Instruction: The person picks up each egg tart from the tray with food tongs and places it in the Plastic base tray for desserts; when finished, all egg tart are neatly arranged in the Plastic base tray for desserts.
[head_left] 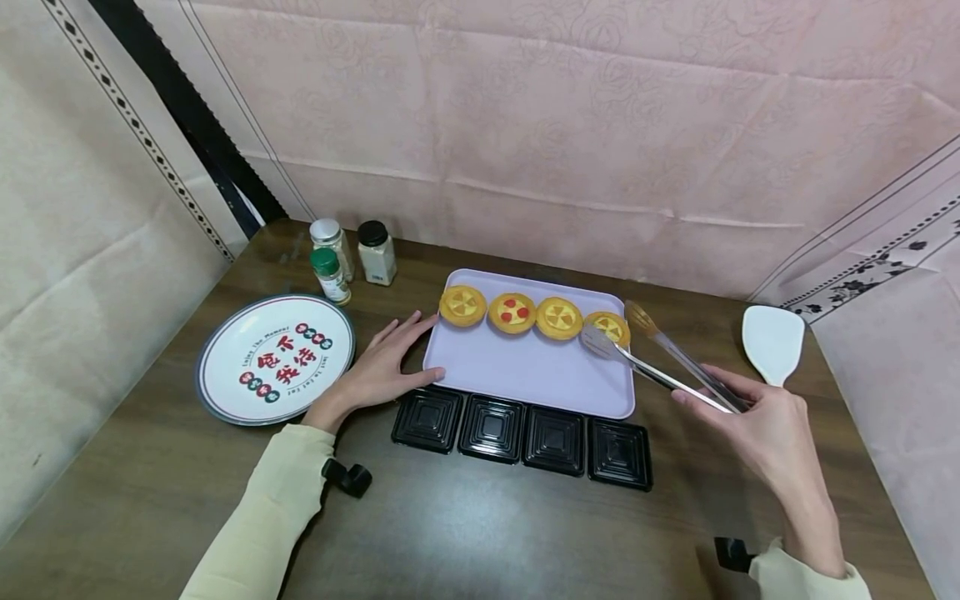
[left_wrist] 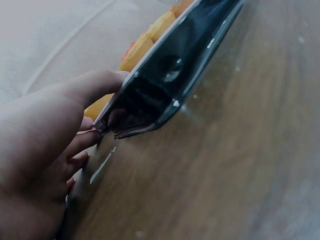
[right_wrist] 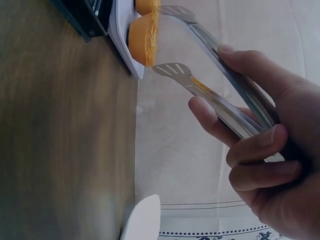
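Note:
A lilac tray [head_left: 517, 367] carries a row of several egg tarts [head_left: 558, 318], one with red pieces on top. My left hand [head_left: 378, 367] touches the tray's left end, fingers extended and thumb near its front corner. My right hand [head_left: 772, 433] grips a pair of metal tongs [head_left: 678, 385]. Spread apart, the slotted tong ends stand on either side of the rightmost tart [head_left: 613, 327]; whether they touch it, I cannot tell. In the right wrist view, fingers wrap the tongs' handles [right_wrist: 240, 117] and an orange-sided tart [right_wrist: 142, 40] is near the tips.
Several black square dishes [head_left: 491, 429] line the tray's front edge. A round plate with red characters [head_left: 240, 333] lies left of my left hand. Three seasoning bottles [head_left: 377, 254] stand at the back left. A white spatula [head_left: 772, 337] lies at the right.

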